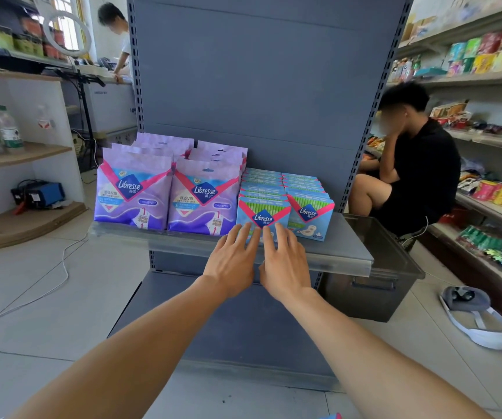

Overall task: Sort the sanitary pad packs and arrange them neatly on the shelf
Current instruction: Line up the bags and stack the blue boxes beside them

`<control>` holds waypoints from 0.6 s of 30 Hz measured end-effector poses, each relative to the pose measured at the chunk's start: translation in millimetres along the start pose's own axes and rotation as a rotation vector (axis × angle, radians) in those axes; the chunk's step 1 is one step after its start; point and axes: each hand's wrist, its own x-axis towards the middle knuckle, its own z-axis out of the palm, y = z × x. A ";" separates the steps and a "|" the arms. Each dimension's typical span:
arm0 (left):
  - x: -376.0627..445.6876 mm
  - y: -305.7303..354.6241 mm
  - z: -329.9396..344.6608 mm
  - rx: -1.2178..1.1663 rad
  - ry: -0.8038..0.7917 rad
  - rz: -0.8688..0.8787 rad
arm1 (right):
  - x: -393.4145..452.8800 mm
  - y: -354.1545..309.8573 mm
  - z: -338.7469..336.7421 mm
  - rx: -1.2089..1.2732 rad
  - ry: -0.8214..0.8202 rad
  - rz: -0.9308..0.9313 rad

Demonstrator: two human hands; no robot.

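Two rows of purple Libresse pad packs (134, 192) stand upright on the left of the grey metal shelf (343, 252). To their right stand two rows of smaller blue Libresse packs; the front pack of the left blue row (263, 211) and the front pack of the right blue row (311, 216) face me. My left hand (233, 261) and my right hand (284, 264) lie side by side with straight fingers, fingertips pressing the front face of the left blue row's front pack. Neither hand holds anything.
An empty dark plastic bin (377, 267) sits on the floor right of the shelf. A person in black (410, 167) sits behind it beside stocked shelves (485, 207). Another person (119, 40) stands at the back left. Cables and a white bag (476, 316) lie on the floor.
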 end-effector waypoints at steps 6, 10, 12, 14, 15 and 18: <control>-9.6 1.7 -9.5 0.008 -0.017 -0.005 | -11.0 -1.0 -14.6 -0.023 0.010 -0.011; -31.9 13.6 2.7 -0.096 -0.088 -0.031 | -42.5 8.4 -4.9 -0.031 -0.031 0.021; -51.6 21.1 18.3 -0.136 -0.165 -0.060 | -72.2 16.3 6.5 -0.018 -0.060 0.072; -76.4 26.8 38.5 -0.125 -0.275 -0.073 | -110.2 28.2 19.5 -0.013 -0.139 0.129; -88.4 28.3 49.3 -0.103 -0.337 -0.074 | -130.0 36.2 26.7 -0.014 -0.189 0.160; -126.3 31.2 83.5 0.008 -0.504 -0.060 | -197.6 60.7 44.2 -0.026 -0.369 0.261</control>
